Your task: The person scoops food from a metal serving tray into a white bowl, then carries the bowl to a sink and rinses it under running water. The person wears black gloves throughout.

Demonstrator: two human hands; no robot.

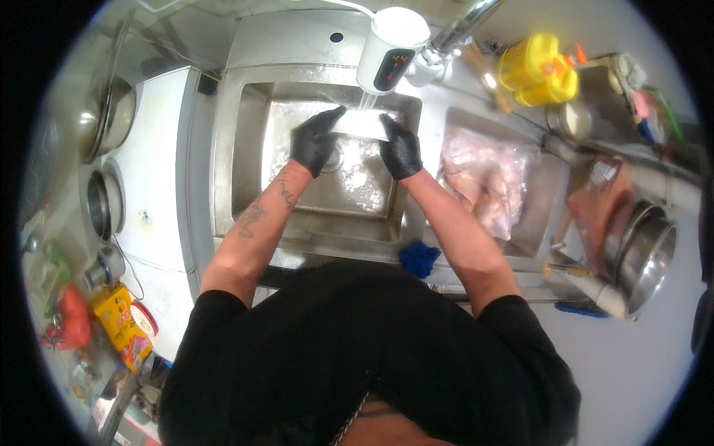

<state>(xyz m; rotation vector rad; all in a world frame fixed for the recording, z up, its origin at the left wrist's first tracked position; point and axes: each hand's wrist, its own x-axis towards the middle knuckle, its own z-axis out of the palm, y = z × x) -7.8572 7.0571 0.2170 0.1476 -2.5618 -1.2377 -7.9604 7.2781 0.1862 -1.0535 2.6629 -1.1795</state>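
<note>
Both my hands wear black gloves and reach over the left basin of a steel sink (327,232). My left hand (315,141) grips the left end of a white, shallow container (360,126), whose exact kind I cannot make out. At its right end my right hand (401,149) is closed on it. Water runs down onto the container from a white electric tap (399,33) with a small dark display. Below, the basin floor is wet and shiny, and its drain (332,158) shows between my hands.
A clear bag of raw meat (485,178) fills much of the right basin. A blue cloth (420,259) lies on the sink's front edge. Yellow jugs (537,70) stand at the back right, metal bowls (645,256) at the right. A white counter (152,171) borders the left.
</note>
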